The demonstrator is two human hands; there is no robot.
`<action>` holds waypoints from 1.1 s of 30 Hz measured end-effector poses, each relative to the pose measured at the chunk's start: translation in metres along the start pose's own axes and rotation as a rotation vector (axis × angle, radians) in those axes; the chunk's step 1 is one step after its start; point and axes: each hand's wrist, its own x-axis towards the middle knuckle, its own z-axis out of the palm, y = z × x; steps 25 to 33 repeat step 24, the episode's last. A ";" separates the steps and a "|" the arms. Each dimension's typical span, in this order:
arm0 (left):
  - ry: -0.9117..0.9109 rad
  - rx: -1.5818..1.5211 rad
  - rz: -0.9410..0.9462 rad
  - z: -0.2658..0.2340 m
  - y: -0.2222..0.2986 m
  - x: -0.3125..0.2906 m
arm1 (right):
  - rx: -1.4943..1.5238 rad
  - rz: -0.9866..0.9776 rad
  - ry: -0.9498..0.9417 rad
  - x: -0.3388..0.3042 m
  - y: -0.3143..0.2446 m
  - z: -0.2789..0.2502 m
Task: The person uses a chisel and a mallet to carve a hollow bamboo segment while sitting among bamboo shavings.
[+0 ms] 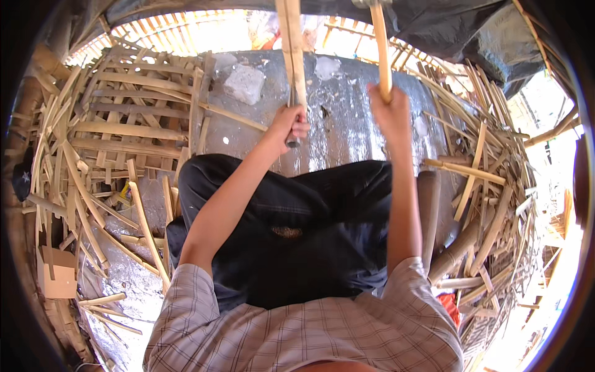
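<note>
My left hand (289, 127) is closed around a narrow metal blade tool, perhaps a chisel or knife. The lower end of the tool pokes out below my fist, and its upper part meets the near end of an upright bamboo piece (291, 43). How far the blade sits in the bamboo I cannot tell. In my right hand (392, 115) is a hammer (382, 53), gripped low on its pale wooden handle. The hammer is raised to the right of the bamboo, its head partly cut off at the top edge. My crossed legs lie below both hands.
A bamboo lattice (133, 118) stands at the left. Piles of split bamboo strips (489, 161) lie on the right. A pale stone block (244, 84) rests on the grey ground sheet (347, 124). A cardboard box (57, 273) sits at lower left; dark plastic sheeting (446, 31) hangs at upper right.
</note>
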 end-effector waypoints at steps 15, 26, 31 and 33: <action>-0.050 0.218 -0.049 0.028 -0.023 -0.017 | 1.349 1.097 -0.195 -0.055 0.124 0.123; -0.054 0.221 -0.059 0.032 -0.047 -0.003 | 1.908 1.388 -0.163 -0.046 0.148 0.123; -0.054 0.221 -0.059 0.032 -0.047 -0.003 | 1.908 1.388 -0.163 -0.046 0.148 0.123; -0.054 0.221 -0.059 0.032 -0.047 -0.003 | 1.908 1.388 -0.163 -0.046 0.148 0.123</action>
